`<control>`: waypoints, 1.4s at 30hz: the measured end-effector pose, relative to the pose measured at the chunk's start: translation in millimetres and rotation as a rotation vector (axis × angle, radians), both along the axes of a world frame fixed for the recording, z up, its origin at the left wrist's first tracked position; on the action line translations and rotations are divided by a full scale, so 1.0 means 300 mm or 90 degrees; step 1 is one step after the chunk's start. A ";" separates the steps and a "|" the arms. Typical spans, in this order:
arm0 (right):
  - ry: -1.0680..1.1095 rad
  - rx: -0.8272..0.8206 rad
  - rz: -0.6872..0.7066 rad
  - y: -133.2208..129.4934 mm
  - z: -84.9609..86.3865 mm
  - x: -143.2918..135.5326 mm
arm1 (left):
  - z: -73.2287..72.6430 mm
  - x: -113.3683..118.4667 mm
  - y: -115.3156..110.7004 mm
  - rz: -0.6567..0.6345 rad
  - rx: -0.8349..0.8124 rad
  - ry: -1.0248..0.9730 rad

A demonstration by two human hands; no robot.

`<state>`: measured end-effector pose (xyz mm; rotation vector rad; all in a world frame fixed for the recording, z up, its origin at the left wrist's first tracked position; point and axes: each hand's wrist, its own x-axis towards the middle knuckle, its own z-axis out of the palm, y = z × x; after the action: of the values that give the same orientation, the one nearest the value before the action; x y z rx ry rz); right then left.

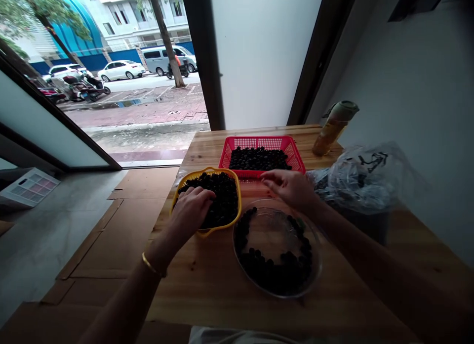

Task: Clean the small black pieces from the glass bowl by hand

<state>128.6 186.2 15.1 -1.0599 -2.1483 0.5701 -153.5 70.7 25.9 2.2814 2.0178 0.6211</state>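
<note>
Over the left part of a yellow basket (pixel 240 198) filled with small dark round pieces (pixel 222 200), my left hand (pixel 194 205) has its fingers curled down onto them; what they hold, if anything, is hidden. My right hand (pixel 291 186) is held above the table by the near edge of a red basket (pixel 298 158), thumb and forefinger almost together, with nothing visible between them. Dark oval pieces (pixel 259 158) cover the bottom of the red basket. A clear round tray (pixel 274 230) in front of me holds more dark pieces along its near and side edges.
At the back right of the wooden table (pixel 196 294) stands a bottle (pixel 333 126) with amber liquid. Crumpled clear plastic bags (pixel 363 178) lie beside my right forearm. Flattened cardboard (pixel 129 235) covers the floor at left, and an open doorway shows the street.
</note>
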 end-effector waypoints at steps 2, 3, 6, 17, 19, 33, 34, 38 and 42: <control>-0.032 -0.031 0.066 -0.087 -0.013 0.016 | -0.020 -0.001 0.046 -0.030 -0.030 0.048; -0.049 -0.043 0.091 -0.121 -0.022 0.027 | -0.028 -0.001 0.062 -0.041 -0.041 0.069; -0.105 -0.073 0.150 -0.187 -0.058 0.054 | -0.035 -0.004 0.086 -0.063 -0.060 0.118; -0.256 -0.084 0.250 -0.199 -0.137 -0.080 | -0.025 0.032 -0.007 -0.094 -0.023 0.151; -0.278 -0.088 0.250 -0.194 -0.132 -0.095 | -0.014 0.056 -0.040 -0.100 0.002 0.125; 0.077 -0.335 0.074 -0.325 -0.066 0.216 | -0.067 0.355 -0.152 -0.234 -0.147 0.019; 0.164 -0.380 0.056 -0.332 -0.067 0.234 | -0.078 0.367 -0.122 -0.233 -0.175 0.038; 0.382 -0.492 0.046 -0.372 -0.078 0.274 | -0.122 0.412 0.007 -0.269 -0.224 0.069; 0.441 -0.509 0.063 -0.412 -0.089 0.290 | -0.155 0.428 0.090 -0.296 -0.258 0.083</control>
<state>215.6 62.6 -11.7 -0.9285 -1.3575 1.6531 -25.1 97.7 -20.6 2.4368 1.3948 0.0285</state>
